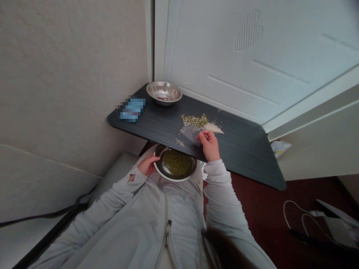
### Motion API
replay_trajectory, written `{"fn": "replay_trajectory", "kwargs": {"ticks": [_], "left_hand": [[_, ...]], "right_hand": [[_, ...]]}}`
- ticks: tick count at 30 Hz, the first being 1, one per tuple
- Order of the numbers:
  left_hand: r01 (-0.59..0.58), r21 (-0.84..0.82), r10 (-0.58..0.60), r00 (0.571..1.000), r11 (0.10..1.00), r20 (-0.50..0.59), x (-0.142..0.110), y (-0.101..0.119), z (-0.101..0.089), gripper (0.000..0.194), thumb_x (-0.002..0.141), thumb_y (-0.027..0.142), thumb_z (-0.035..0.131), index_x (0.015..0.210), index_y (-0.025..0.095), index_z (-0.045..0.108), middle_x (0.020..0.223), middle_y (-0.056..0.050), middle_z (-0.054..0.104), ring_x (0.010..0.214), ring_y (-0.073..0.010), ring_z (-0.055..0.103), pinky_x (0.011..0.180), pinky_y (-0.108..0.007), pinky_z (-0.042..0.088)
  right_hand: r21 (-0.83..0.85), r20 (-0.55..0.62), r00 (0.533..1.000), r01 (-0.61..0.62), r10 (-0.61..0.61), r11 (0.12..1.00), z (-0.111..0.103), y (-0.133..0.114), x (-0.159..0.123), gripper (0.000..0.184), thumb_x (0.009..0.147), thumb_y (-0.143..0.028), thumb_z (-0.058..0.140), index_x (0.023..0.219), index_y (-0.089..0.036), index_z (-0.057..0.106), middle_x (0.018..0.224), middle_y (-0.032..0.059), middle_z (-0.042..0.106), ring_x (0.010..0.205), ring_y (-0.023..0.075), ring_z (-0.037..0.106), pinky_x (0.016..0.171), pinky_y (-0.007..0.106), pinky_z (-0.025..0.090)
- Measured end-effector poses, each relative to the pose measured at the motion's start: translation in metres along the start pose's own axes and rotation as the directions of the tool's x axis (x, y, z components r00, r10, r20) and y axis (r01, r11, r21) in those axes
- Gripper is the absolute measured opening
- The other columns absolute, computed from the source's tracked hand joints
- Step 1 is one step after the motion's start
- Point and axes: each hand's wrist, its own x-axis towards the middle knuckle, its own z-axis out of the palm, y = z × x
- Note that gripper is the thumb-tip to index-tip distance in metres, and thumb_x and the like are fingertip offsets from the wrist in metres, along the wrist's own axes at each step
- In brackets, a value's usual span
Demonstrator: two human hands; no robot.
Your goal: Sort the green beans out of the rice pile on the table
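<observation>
My left hand [147, 164] grips the rim of a steel bowl [165, 175] filled with green beans [176, 163], held just under the near edge of the dark table [241, 149]. My right hand [209, 144] rests on the table, its fingers pinched on a small clear card or plastic sheet [190, 132]. Just beyond the sheet lies a mixed pile of green beans [195, 120] and white rice [213, 127]. A few loose grains [178, 142] lie near the table's edge above the bowl.
An empty steel bowl [164, 92] stands at the table's far corner, with a blurred blue item [132, 108] beside it. A white door [252, 56] rises behind the table, a wall on the left. A white cable [297, 216] and papers lie on the dark red floor at the right.
</observation>
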Motion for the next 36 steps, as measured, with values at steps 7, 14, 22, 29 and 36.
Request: {"fn": "replay_trajectory", "kwargs": {"ticks": [7, 14, 22, 29, 36], "left_hand": [[0.006, 0.026, -0.007, 1.0, 1.0, 0.015, 0.002, -0.005, -0.004, 0.036, 0.058, 0.021, 0.057, 0.094, 0.019, 0.052, 0.072, -0.001, 0.062, 0.073, -0.0218, 0.057, 0.063, -0.034, 0.043], [-0.009, 0.005, 0.009, 0.997, 1.0, 0.075, 0.003, -0.007, -0.003, 0.037, 0.059, 0.02, 0.057, 0.096, 0.02, 0.051, 0.076, -0.002, 0.062, 0.071, -0.0203, 0.057, 0.064, -0.034, 0.043], [0.01, 0.01, -0.011, 0.997, 1.0, 0.07, 0.004, -0.007, -0.006, 0.036, 0.059, 0.021, 0.057, 0.094, 0.019, 0.052, 0.077, -0.002, 0.062, 0.072, -0.0207, 0.057, 0.064, -0.034, 0.043], [-0.005, 0.012, 0.004, 0.998, 1.0, 0.069, 0.001, -0.005, -0.001, 0.034, 0.06, 0.02, 0.056, 0.093, 0.02, 0.051, 0.077, -0.001, 0.061, 0.071, -0.0195, 0.057, 0.063, -0.033, 0.044], [0.001, 0.016, -0.003, 0.997, 1.0, 0.081, 0.002, -0.005, -0.002, 0.032, 0.061, 0.021, 0.056, 0.092, 0.02, 0.052, 0.076, -0.001, 0.061, 0.07, -0.0191, 0.056, 0.064, -0.033, 0.044]], "right_hand": [[0.008, -0.112, 0.994, 0.0, 0.001, 1.0, 0.003, 0.011, -0.005, 0.022, 0.069, -0.038, 0.042, 0.077, -0.018, 0.044, 0.053, -0.0054, 0.046, 0.043, 0.0049, 0.037, 0.044, 0.018, 0.031], [-0.148, 0.05, 0.999, 0.026, -0.018, 0.989, 0.002, 0.004, -0.01, 0.033, 0.068, -0.036, 0.044, 0.094, -0.017, 0.051, 0.06, -0.0015, 0.055, 0.056, 0.0086, 0.047, 0.057, 0.022, 0.036], [-0.153, 0.138, 0.988, -0.052, 0.073, 0.987, -0.006, -0.002, -0.03, 0.034, 0.064, -0.036, 0.05, 0.092, -0.017, 0.053, 0.06, -0.0003, 0.058, 0.053, 0.0094, 0.049, 0.053, 0.022, 0.036], [-0.257, 0.02, 0.999, -0.019, 0.025, 0.966, -0.005, 0.001, -0.034, 0.032, 0.065, -0.037, 0.048, 0.089, -0.017, 0.052, 0.056, -0.001, 0.056, 0.051, 0.0094, 0.048, 0.051, 0.021, 0.035], [-0.339, -0.044, 0.999, -0.006, -0.009, 0.941, -0.01, 0.004, -0.038, 0.026, 0.066, -0.036, 0.047, 0.084, -0.018, 0.05, 0.051, -0.004, 0.051, 0.046, 0.0079, 0.043, 0.049, 0.02, 0.033]]}}
